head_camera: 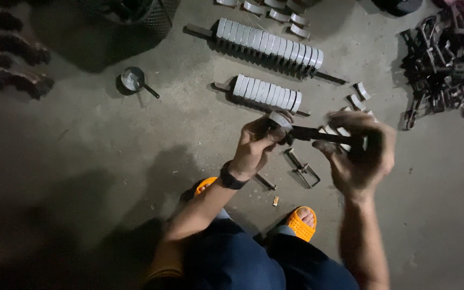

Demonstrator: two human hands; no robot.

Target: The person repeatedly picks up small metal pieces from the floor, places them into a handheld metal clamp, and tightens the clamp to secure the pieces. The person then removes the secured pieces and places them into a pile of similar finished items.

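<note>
The left hand is closed on a small curved grey metal piece, held at the near end of a dark metal rod. The right hand is closed around the other end of that rod; it is blurred, so the finger positions cannot be made out. The rod runs roughly level between the two hands, above the concrete floor.

On the floor just below the hands lies a small metal clamp frame. Beyond the hands lies a short rod strung with grey pieces, and farther out a longer strung rod. Loose grey pieces lie beside the right hand. A heap of dark chain parts occupies the far right corner of the floor. A small round pan sits well to the left. Orange sandals are at the near edge.
</note>
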